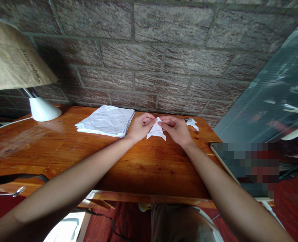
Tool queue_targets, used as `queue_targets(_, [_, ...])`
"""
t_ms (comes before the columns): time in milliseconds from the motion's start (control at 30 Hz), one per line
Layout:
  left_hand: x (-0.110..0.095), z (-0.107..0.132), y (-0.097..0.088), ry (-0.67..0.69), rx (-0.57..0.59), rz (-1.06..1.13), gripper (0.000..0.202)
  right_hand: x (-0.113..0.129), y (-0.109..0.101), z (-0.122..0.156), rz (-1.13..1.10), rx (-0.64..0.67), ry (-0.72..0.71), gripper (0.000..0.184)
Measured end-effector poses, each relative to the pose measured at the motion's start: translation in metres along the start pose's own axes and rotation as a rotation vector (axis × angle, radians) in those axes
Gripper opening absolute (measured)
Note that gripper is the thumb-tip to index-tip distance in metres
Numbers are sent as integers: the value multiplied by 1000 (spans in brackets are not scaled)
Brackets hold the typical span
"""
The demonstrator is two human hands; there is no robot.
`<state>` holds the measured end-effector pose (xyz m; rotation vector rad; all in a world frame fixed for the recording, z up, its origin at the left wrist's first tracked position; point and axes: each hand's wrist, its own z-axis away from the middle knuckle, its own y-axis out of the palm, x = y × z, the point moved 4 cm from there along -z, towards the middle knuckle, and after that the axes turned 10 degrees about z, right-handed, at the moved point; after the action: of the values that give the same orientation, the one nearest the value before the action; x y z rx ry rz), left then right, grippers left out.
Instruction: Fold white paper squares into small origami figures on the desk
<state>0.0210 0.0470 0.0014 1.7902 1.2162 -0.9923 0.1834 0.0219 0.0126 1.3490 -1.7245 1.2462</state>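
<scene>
- With our left hand [142, 127], we are pinching the folded white paper [155, 131] near its tip, fingers closed on its left edge.
- With our right hand [177, 130], we are gripping the paper's right edge, thumb in front.
- We are holding it over the wooden desk [149, 173], between a stack of creased sheets [105, 119] and another folded piece [193, 124].

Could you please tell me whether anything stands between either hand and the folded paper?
Nothing visible does: the left hand and right hand both have their fingers on the folded paper. The paper stack lies left of the left hand, and another folded piece lies right of the right hand.
</scene>
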Motion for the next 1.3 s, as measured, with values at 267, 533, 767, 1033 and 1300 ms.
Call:
queue_targets(267, [-9, 1, 5, -34, 66, 66, 47, 2, -1, 0, -31, -11, 18, 35])
queue_targets(533, [-8, 2, 3, -24, 57, 93, 44, 8, -1, 2, -1, -18, -17, 36])
queue_targets(767, [-10, 2, 2, -4, 56, 62, 42, 10, -1, 2, 18, -16, -40, 36])
queue_targets(1033, [-9, 0, 2, -26, 59, 50, 45, 13, -1, 2, 10, -6, -69, 33])
queue_targets(1300, [-9, 1, 2, -28, 91, 37, 46, 11, 0, 3, 11, 7, -64, 34])
